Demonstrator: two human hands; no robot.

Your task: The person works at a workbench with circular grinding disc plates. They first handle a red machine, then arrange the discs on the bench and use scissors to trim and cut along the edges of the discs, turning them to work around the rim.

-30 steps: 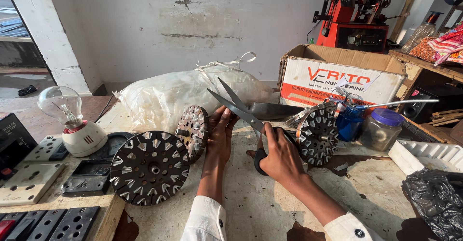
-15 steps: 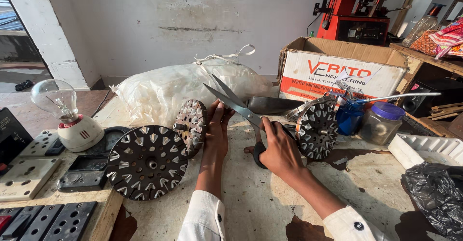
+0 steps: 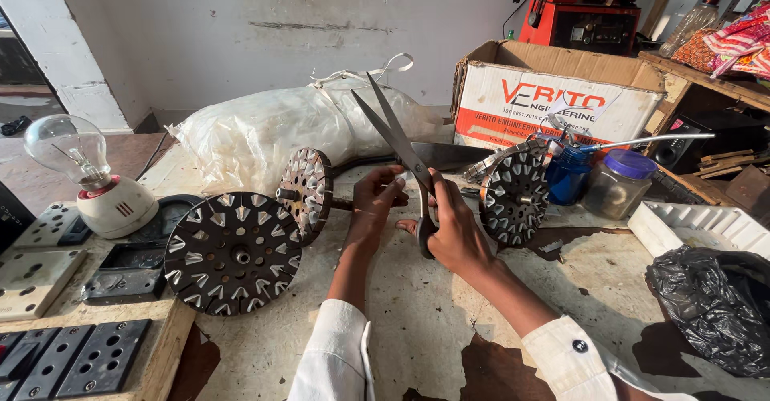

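At bench centre, the left hand (image 3: 377, 196) pinches a small pale strip (image 3: 399, 180) just left of the large steel scissors (image 3: 401, 148); the right hand (image 3: 451, 228) grips their handles, blades parted, pointing up-left.

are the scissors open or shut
Open: the scissors in the right hand point up, their two blades spread in a narrow V.

Both forearms, in white cuffs, rise from the bottom edge toward the frame's middle. The left hand (image 3: 377, 196) curls its fingers (image 3: 395, 184) inward at centre; the right hand (image 3: 453, 228), just beside it, is clenched.
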